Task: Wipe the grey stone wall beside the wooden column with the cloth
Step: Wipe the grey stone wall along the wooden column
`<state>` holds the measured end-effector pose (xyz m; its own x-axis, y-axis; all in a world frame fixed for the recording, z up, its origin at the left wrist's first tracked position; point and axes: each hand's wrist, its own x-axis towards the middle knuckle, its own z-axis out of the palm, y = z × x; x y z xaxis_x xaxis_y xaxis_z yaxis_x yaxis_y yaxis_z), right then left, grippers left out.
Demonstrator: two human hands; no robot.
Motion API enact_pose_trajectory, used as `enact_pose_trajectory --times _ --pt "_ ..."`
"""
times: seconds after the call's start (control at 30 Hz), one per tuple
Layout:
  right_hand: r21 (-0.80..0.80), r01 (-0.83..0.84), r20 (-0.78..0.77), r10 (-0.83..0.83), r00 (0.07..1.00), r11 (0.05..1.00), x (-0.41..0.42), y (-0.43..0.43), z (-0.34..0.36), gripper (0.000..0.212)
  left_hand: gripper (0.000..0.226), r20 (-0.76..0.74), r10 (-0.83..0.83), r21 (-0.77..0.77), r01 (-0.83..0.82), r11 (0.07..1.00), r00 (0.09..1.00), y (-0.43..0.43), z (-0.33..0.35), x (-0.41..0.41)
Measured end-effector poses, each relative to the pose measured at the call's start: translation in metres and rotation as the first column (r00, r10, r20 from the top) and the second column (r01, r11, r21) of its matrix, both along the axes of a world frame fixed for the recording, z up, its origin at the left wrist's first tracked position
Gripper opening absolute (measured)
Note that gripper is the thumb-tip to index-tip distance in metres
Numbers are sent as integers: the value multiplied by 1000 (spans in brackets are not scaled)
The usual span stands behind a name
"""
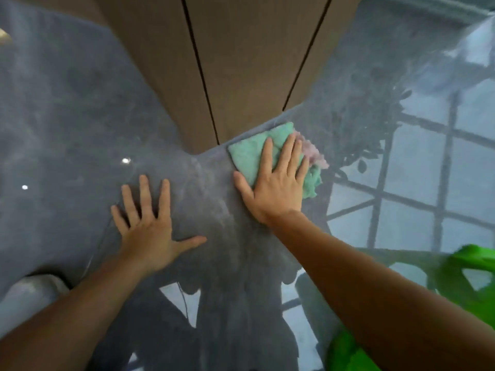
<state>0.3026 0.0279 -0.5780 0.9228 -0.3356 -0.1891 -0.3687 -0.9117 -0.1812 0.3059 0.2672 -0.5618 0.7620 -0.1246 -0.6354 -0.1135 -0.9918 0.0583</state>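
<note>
Right hand (273,187) flat on green cloth (249,156) | left hand (148,223) spread, bracing polished grey stone wall (67,116) | we'd press evenly beside wooden column (241,62).

Mint-green cloth (250,156) with pink edge, mottled grey stone wall (67,116), brown wooden column (241,62)

The wall (67,124) is grey polished stone, cloudy and glossy, mirroring a window grid and foliage on its right. The column (241,62) is brown wood with two dark vertical grooves, set into the wall at the far centre. The cloth (249,153) is mint green with a pink fringe on its right, folded, lying flat against the wall just below the column's right edge.
</note>
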Motion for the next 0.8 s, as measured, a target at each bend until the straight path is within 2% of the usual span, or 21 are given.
enact_pose_trajectory --times 0.07,0.17,0.2,0.23,0.3,0.33,0.37,0.47,0.53,0.6,0.67,0.7,0.73,0.77,0.8 --pt "-9 -13 37 13 999 1000 22 -18 -3 90 136 -8 8 -21 -8 1000 1000 0 0 6" --pt "-118 -124 46 130 990 985 38 -70 0 83 138 -43 0 -53 -2 999 999 4 0 9" --pt "-126 -113 31 118 993 986 41 -82 0 81 139 -47 5 -56 -8 998 999 5 -1 9" --pt "-119 -33 25 36 999 992 42 -84 -1 79 139 -42 6 -55 -9 998 999 5 0 8" --pt "-74 234 29 -232 972 970 45 -53 0 79 139 -47 -4 -56 2 998 999 3 5 7" --pt "-56 314 14 -314 949 948 46 -23 1 82 138 -62 -4 -62 0 998 998 3 9 8" --pt "-38 307 -8 -307 952 951 44 11 5 85 138 -76 0 -71 -5 997 997 2 13 9" --pt "18 77 -14 -76 997 997 31 92 8 93 138 -77 10 -78 -17 997 997 1 15 9" --pt "14 -38 -26 38 999 999 21 106 7 95 138 -70 11 -79 -17 997 998 0 16 8" --pt "-25 -230 0 230 973 973 14 79 6 93 137 -60 3 -86 -9 996 998 0 14 9" --pt "-82 -422 -14 423 906 903 15 20 4 88 137 -60 -2 -95 -4 995 998 2 13 10" --pt "-108 -385 -33 383 923 917 21 -19 4 87 137 -58 -3 -103 -3 995 998 3 13 10" --pt "-129 -231 -37 228 973 964 30 -61 4 88 137 -51 -2 -110 -3 994 999 4 12 10" --pt "-131 -4 -44 -2 999 991 40 -103 6 89 137 -44 0 -113 -5 994 999 4 11 10" --pt "-118 225 -57 -233 971 967 50 -139 10 90 138 -39 0 -113 -5 994 999 5 10 8"
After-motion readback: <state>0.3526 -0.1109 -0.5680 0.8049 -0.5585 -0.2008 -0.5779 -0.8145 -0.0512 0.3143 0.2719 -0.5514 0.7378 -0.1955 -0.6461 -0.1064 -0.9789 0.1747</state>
